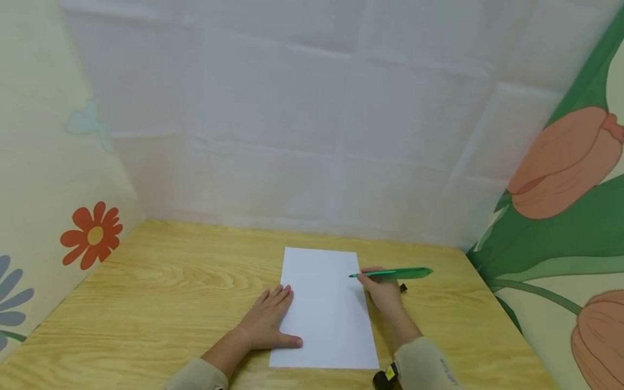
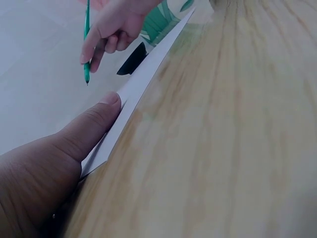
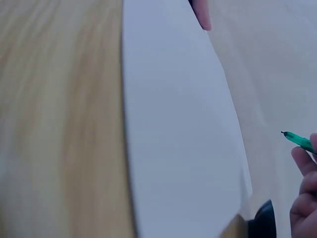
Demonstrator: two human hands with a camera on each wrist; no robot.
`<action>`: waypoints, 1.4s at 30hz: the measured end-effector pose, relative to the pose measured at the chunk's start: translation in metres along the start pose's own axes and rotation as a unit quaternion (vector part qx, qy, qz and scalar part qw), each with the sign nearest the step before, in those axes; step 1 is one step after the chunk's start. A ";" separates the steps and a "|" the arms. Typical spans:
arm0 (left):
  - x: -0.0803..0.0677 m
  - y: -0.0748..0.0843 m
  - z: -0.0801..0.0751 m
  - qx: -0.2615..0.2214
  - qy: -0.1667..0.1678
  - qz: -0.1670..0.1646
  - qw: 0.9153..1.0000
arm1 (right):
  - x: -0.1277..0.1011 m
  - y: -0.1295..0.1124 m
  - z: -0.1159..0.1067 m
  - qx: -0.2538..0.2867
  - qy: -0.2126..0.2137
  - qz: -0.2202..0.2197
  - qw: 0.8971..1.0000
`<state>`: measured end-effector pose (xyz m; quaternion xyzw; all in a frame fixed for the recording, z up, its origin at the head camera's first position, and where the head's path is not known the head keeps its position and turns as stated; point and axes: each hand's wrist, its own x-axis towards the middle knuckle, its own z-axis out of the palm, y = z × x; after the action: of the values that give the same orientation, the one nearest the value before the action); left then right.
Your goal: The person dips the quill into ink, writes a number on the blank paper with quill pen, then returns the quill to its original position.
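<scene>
Left hand [image 1: 268, 322] lies flat, fingers straight, pinning the paper [image 1: 325, 309]'s near edge; right hand [image 1: 385, 292] pinches the green pen [image 1: 392, 273] beside it; I judge the sheet light, floppy, slippery, best pressed flat.

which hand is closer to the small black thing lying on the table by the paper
Right. The right hand, holding the green pen, sits just beside the small black object. The left hand rests flat on the opposite edge of the white paper.
</scene>
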<state>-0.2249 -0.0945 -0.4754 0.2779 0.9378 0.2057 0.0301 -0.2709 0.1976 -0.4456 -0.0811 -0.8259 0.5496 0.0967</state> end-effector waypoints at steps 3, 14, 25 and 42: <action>-0.001 0.000 0.001 0.000 -0.002 0.000 1.000 | 0.000 -0.002 0.008 0.005 -0.007 0.014 1.000; -0.001 0.000 0.002 0.002 -0.003 0.001 1.000 | 0.005 -0.007 0.028 0.001 0.001 0.027 1.000; 0.000 0.000 0.002 0.000 -0.007 -0.003 1.000 | 0.012 -0.010 0.042 -0.006 0.011 0.000 1.000; -0.001 -0.002 0.001 -0.003 -0.007 -0.005 1.000 | 0.022 -0.008 0.057 -0.006 0.015 0.032 0.999</action>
<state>-0.2254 -0.0963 -0.4770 0.2742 0.9385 0.2063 0.0384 -0.3069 0.1488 -0.4587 -0.1160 -0.8246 0.5461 0.0912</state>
